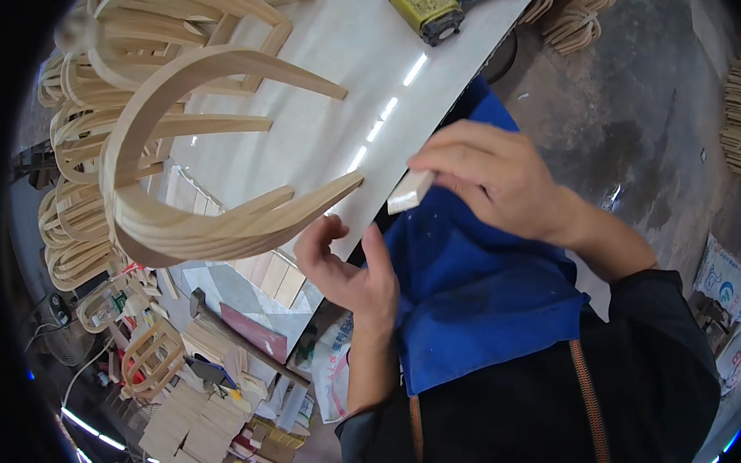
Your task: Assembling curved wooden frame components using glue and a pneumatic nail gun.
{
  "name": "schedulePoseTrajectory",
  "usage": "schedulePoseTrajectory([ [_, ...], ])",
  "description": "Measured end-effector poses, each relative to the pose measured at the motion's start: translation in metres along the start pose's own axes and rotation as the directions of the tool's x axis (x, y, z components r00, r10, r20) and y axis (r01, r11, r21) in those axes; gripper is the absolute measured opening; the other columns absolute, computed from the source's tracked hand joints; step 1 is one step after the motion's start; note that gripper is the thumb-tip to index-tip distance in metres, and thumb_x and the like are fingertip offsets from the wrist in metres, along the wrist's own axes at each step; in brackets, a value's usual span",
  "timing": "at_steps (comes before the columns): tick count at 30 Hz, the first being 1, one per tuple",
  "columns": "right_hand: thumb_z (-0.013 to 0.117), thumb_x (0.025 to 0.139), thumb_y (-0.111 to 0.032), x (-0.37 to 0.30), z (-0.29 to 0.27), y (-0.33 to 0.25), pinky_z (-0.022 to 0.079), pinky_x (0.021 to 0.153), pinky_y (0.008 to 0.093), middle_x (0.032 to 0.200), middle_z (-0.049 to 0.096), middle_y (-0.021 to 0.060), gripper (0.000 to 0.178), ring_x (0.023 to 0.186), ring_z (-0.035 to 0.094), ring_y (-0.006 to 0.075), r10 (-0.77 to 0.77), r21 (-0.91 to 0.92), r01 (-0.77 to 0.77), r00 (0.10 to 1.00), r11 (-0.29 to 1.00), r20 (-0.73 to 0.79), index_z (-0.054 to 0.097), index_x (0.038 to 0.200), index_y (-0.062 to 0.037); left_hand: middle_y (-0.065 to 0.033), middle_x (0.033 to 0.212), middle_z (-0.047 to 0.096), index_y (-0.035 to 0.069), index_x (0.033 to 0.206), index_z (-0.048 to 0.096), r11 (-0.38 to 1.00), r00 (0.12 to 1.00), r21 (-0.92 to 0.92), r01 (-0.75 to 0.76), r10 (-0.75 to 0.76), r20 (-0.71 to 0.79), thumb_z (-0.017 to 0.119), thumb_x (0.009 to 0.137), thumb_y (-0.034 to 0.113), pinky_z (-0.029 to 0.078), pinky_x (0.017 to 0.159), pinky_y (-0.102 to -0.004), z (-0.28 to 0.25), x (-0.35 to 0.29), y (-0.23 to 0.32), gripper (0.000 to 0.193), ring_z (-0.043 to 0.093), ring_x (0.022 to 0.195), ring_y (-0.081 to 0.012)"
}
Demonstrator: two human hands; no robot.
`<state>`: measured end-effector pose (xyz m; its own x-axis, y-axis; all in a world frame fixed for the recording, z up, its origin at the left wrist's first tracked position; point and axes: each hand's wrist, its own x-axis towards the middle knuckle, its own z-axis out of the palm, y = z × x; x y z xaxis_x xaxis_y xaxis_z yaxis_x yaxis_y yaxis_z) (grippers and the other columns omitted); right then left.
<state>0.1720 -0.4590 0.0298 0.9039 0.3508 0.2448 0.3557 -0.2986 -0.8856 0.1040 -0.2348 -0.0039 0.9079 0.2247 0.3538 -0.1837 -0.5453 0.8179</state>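
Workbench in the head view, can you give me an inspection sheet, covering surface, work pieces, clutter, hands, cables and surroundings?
Surface: pale glossy tabletop with bright light reflections.
Work pieces: small wooden block, held off the tabletop; U-shaped wooden frame on the tabletop.
Clutter: yellow-and-black power tool, likely a nail gun, at the top of the view; hammer at lower left.
Hands: right hand grips the block; left hand is open beside the frame, contact unclear.
Cables: thin pale cord at far left; its ends cannot be traced.
Surroundings: bundled curved wooden pieces at upper right; concrete floor with dark patches.
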Motion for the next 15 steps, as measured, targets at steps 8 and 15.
schedulePoseTrajectory([
  [8, 0.066, 0.096, -0.005, 0.040, 0.005, 0.029, 0.058, 0.086, 0.0340, 0.124, 0.071, 0.0050, 0.021, 0.100, 0.071, 0.0227, -0.233, -0.486, 0.291, 0.956, 0.824, 0.178, 0.071, 0.116, -0.0035, -0.0138, 0.123, 0.074, 0.002, 0.132, 0.072, 0.951, 0.957, 0.250, 0.182, -0.230, 0.178, 0.079, 0.101, 0.004, 0.059, 0.091, -0.0350, 0.003, 0.029, -0.008, 0.032, 0.072, 0.104, -0.0251],
  [15, 0.068, 0.096, -0.009, 0.066, 0.029, 0.047, 0.060, 0.088, 0.0355, 0.116, 0.067, 0.0039, 0.014, 0.099, 0.069, 0.0224, -0.272, -0.492, 0.392, 0.915, 0.777, 0.300, 0.068, 0.110, -0.0081, -0.0138, 0.123, 0.071, 0.002, 0.131, 0.074, 0.984, 0.971, 0.164, 0.071, -0.106, 0.215, 0.082, 0.098, 0.000, 0.060, 0.091, -0.0343, -0.011, 0.026, -0.030, 0.034, 0.072, 0.103, -0.0245],
])
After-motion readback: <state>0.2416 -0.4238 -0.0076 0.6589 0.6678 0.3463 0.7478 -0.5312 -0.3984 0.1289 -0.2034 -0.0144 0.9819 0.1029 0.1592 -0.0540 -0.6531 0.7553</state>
